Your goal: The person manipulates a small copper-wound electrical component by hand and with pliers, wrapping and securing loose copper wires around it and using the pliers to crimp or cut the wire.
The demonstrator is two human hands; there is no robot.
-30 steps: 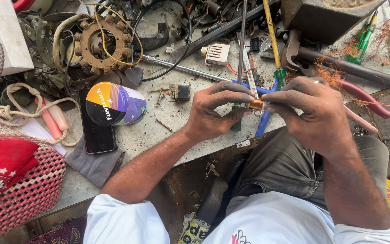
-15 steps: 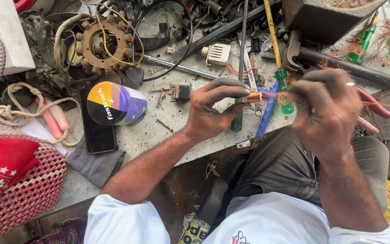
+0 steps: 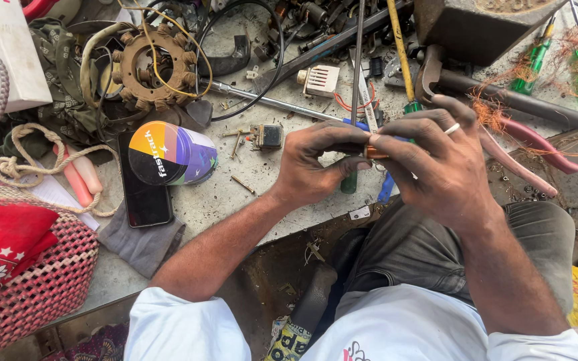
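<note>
Both hands have drawn back together since half a second ago, when the right one had pulled away to the side; now they meet again over the bench edge. Nearest the camera, the left hand (image 3: 319,164) and the right hand (image 3: 436,164) pinch a small copper-coloured part (image 3: 374,152) between their fingertips, so only a short shiny orange stretch of it shows. A pale ring sits on one right finger. The part hangs just above the front edge of the workbench (image 3: 235,197), whose top is grey, scuffed and dusty.

Under the hands lie a screwdriver with a dark green handle (image 3: 348,182) and a blue-handled tool (image 3: 386,189), mostly hidden. Left of them a black phone (image 3: 143,194) lies flat on a grey cloth (image 3: 138,241), touching a round tin (image 3: 168,152) with a glossy lid in yellow, orange, black and purple. At the far left stands a pink woven basket (image 3: 41,281) holding red patterned fabric.

Further back, a small dark boxy part (image 3: 266,136) and loose screws lie near a long steel rod (image 3: 269,101). Pliers with pink grips (image 3: 536,144) sit to the right among tangled copper wire (image 3: 496,113). Farthest off lie a rusty toothed ring (image 3: 154,67) wound with yellow wire, a white ribbed block (image 3: 319,80) and a heavy grey metal block (image 3: 483,27).
</note>
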